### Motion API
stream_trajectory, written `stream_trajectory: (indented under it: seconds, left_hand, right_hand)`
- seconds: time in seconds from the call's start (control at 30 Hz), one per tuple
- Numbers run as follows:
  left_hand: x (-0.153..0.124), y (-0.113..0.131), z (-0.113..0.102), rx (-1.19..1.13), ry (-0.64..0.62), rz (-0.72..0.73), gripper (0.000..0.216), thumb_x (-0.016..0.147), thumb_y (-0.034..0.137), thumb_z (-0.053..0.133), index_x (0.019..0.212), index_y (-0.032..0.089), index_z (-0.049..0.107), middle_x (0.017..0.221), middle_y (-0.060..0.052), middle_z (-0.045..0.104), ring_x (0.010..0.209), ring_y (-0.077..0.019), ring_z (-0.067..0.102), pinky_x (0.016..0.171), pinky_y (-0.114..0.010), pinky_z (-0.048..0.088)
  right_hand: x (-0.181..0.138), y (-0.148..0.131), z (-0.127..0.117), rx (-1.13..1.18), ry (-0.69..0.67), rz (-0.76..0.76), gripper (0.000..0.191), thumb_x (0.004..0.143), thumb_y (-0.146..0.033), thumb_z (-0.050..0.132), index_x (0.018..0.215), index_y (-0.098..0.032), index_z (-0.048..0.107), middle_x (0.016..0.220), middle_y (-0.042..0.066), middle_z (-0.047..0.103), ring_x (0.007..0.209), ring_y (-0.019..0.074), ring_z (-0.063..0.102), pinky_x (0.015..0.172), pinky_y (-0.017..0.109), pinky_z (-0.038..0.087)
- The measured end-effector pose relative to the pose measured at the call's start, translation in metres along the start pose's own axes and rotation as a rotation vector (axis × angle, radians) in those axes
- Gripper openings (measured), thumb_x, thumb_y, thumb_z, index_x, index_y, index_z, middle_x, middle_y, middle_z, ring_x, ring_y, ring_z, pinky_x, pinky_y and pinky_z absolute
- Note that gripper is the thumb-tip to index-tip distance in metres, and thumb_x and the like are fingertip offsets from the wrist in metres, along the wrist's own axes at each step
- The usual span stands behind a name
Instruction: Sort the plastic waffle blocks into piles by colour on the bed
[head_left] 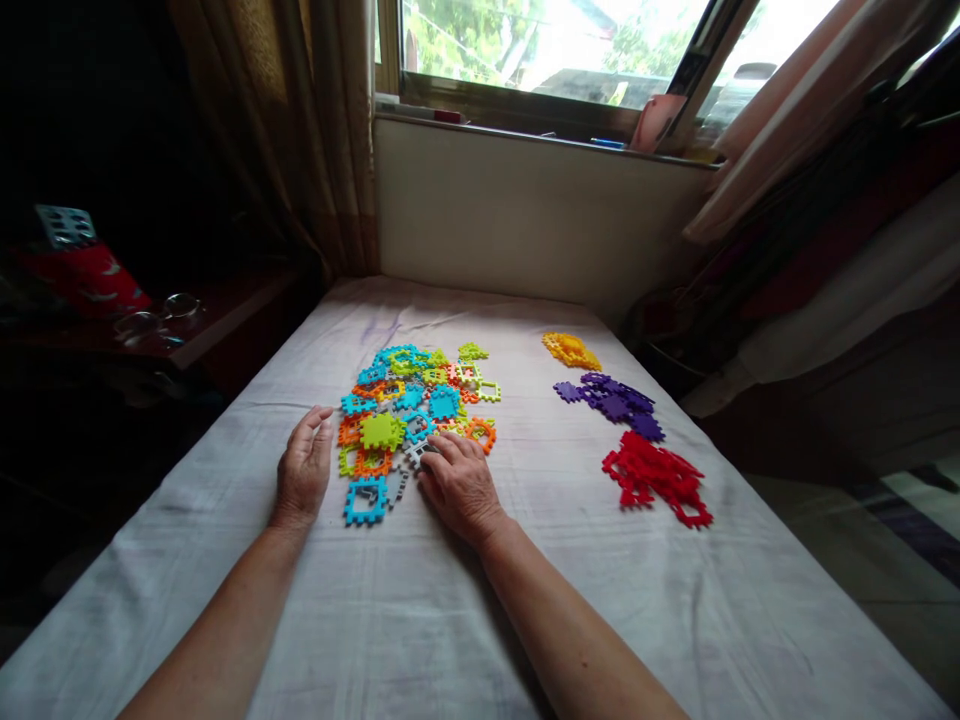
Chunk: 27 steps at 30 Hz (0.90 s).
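Note:
A mixed pile of flat plastic building pieces with notched edges, in blue, lime, orange and grey, lies mid-table. My right hand (pixel 461 485) is at the pile's near right side, its fingers bent over a grey piece (pixel 417 453) and closed on it. Just left of the pile rests my left hand (pixel 304 470), fingers stretched out and holding nothing. Nearest to me in the pile is a blue square frame piece (pixel 366 502). A lime square piece (pixel 382 432) lies on top, close to a blue square piece (pixel 444 402).
Sorted heaps stand on the right of the white-sheeted table (pixel 360 620): yellow pieces (pixel 570 349), purple pieces (pixel 615 405) and red pieces (pixel 654 475). Beyond the far edge are a wall and window. Eyeglasses (pixel 161 318) lie on a dark side table at left.

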<state>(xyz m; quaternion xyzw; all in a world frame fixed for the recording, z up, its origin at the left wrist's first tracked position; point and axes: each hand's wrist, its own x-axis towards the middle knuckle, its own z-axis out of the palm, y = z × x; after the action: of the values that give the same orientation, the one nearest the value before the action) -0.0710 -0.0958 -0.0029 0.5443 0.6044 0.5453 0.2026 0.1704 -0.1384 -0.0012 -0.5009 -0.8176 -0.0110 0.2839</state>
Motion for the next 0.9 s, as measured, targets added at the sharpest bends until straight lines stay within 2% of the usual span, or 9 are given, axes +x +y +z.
stream_trajectory:
  seconds: [0.17, 0.33, 0.47, 0.57, 0.67, 0.9]
  left_hand:
    - [-0.001, 0.003, 0.001, 0.022, -0.052, 0.023, 0.051, 0.089, 0.059, 0.049, 0.117, 0.018, 0.064, 0.137, -0.014, 0.062, 0.134, -0.0259, 0.053, 0.118, -0.041, 0.036]
    - [-0.001, 0.002, 0.003, 0.064, -0.081, 0.074, 0.047, 0.089, 0.056, 0.049, 0.113, 0.019, 0.065, 0.135, -0.013, 0.064, 0.133, -0.0261, 0.054, 0.119, -0.044, 0.035]
    - [-0.002, 0.002, 0.003, 0.085, -0.102, 0.081, 0.044, 0.089, 0.054, 0.05, 0.113, 0.02, 0.065, 0.136, -0.012, 0.063, 0.133, -0.0261, 0.055, 0.118, -0.045, 0.036]
    - [-0.002, 0.004, 0.002, 0.099, -0.106, 0.081, 0.042, 0.089, 0.052, 0.05, 0.113, 0.021, 0.065, 0.136, -0.012, 0.063, 0.132, -0.0257, 0.056, 0.118, -0.045, 0.036]
    - [-0.004, 0.007, 0.001, 0.115, -0.102, 0.085, 0.04, 0.089, 0.051, 0.051, 0.112, 0.021, 0.065, 0.137, -0.012, 0.063, 0.132, -0.0259, 0.056, 0.119, -0.045, 0.036]
    - [-0.007, 0.006, 0.002, 0.168, -0.112, 0.108, 0.036, 0.09, 0.05, 0.052, 0.11, 0.024, 0.067, 0.134, -0.009, 0.065, 0.128, -0.0259, 0.059, 0.116, -0.043, 0.041]
  right_hand:
    - [-0.001, 0.001, 0.001, 0.059, 0.071, -0.052, 0.015, 0.096, -0.031, 0.057, 0.103, -0.023, 0.069, 0.132, 0.009, 0.067, 0.129, 0.025, 0.054, 0.107, 0.043, 0.04]
    - [0.005, 0.013, -0.011, 0.123, 0.245, -0.033, 0.022, 0.101, -0.027, 0.048, 0.103, -0.023, 0.069, 0.121, 0.007, 0.073, 0.12, 0.0193, 0.06, 0.106, 0.037, 0.041]
    - [0.007, 0.034, -0.022, 0.215, 0.394, 0.188, 0.029, 0.102, -0.031, 0.043, 0.097, -0.022, 0.071, 0.111, 0.01, 0.075, 0.109, 0.0204, 0.066, 0.1, 0.037, 0.047]
    - [0.005, 0.049, -0.021, 0.398, 0.489, 0.403, 0.036, 0.101, -0.042, 0.042, 0.093, -0.02, 0.069, 0.092, 0.008, 0.075, 0.087, 0.0194, 0.07, 0.082, 0.033, 0.054]
    - [0.001, 0.059, -0.015, 0.563, 0.501, 0.598, 0.042, 0.097, -0.054, 0.044, 0.089, -0.02, 0.068, 0.074, 0.002, 0.07, 0.066, 0.0156, 0.065, 0.064, 0.027, 0.053]
    - [0.001, 0.074, -0.016, 0.693, 0.514, 0.767, 0.048, 0.089, -0.064, 0.052, 0.084, -0.018, 0.067, 0.057, -0.004, 0.06, 0.047, 0.0117, 0.054, 0.048, 0.023, 0.046]
